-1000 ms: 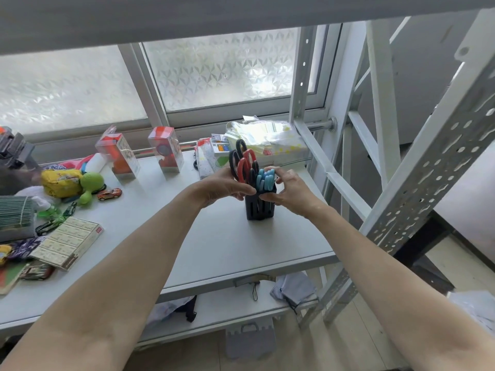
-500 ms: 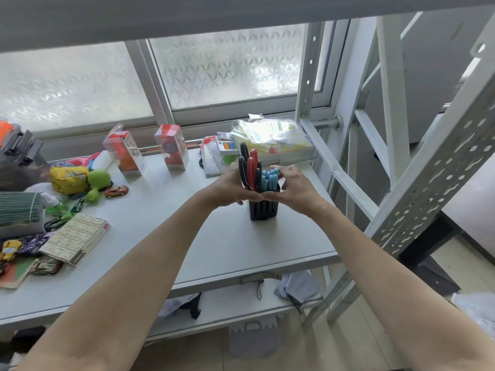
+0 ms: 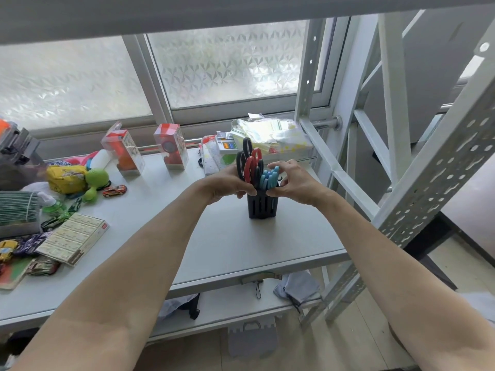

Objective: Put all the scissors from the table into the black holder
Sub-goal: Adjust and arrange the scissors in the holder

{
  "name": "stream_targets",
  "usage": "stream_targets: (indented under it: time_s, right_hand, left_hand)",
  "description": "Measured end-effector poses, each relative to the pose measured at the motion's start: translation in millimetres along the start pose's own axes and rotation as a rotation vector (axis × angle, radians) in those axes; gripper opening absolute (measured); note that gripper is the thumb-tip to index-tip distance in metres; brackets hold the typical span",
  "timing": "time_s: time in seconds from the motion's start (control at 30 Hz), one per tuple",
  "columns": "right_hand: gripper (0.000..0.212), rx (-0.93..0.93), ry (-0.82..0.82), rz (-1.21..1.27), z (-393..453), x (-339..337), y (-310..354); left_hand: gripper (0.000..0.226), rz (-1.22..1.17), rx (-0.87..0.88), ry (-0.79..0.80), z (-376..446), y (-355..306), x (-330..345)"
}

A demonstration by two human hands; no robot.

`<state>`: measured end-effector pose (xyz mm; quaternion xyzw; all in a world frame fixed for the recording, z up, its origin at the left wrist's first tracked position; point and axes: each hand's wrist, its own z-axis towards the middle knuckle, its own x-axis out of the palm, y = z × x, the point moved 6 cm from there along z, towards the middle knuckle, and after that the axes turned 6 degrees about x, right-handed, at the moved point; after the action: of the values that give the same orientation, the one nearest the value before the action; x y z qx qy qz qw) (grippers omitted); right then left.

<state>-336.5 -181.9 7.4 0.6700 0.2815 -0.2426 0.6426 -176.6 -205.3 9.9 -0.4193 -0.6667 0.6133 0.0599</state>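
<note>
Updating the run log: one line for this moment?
left hand: holds holder | right hand: holds holder | scissors: in holder

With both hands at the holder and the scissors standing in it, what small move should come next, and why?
Probably let go and draw both hands back. The red scissors, black scissors and blue scissors already stand handles-up in the black holder, which the left hand and right hand flank; no loose scissors show.

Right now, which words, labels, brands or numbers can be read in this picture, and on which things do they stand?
None can be read.
Flat box: rows of print and a red corner mark, too small.
Two clear toy boxes: print blurred.
Yellow pouch: a drawing, no legible words.
Packets by the window: blurred.
Black holder and scissors: no text shows.
</note>
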Motion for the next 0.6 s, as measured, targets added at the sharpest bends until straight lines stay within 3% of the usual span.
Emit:
stream_targets:
  time_s: [0.3, 0.47, 0.6]
  right_hand:
    - [0.065, -0.039, -0.053, 0.033, -4, 1, 0]
    - [0.059, -0.049, -0.035, 0.028, -11, 1, -1]
    - [0.060, -0.038, -0.041, 0.018, -14, 0, -1]
  left_hand:
    - [0.044, 0.047, 0.096, -0.058, 9, -4, 0]
    - [0.086, 0.142, 0.228, -0.308, 17, 8, 1]
    - [0.090, 0.281, 0.279, -0.359, 16, 6, 2]
